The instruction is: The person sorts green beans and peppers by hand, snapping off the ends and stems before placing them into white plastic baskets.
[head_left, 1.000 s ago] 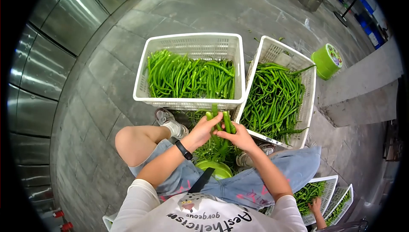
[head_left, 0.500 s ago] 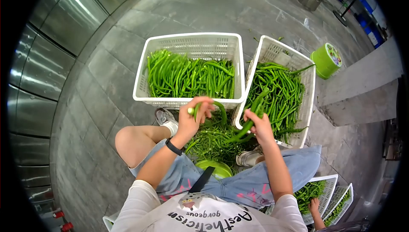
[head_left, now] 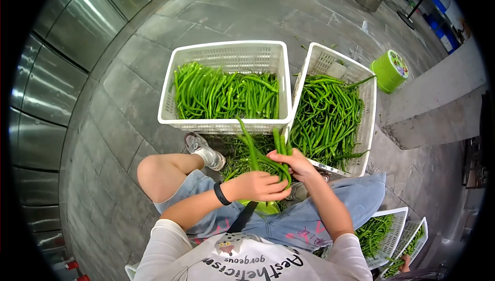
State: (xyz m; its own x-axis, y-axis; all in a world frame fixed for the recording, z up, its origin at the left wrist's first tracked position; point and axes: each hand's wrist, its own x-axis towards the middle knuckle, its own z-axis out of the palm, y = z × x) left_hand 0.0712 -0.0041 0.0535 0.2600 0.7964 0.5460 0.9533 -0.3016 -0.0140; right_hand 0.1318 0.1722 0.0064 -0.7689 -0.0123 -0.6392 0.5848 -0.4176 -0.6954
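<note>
Holding green peppers (head_left: 251, 148); shirt (head_left: 258, 269) reads "gorgeous".

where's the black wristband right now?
Head view, below and slightly left of centre: the black wristband is worn on the left arm, just behind the left hand.

Single head-worn view (wide, round-edged), facing forward and down, close over hands (head_left: 257, 185).
</note>
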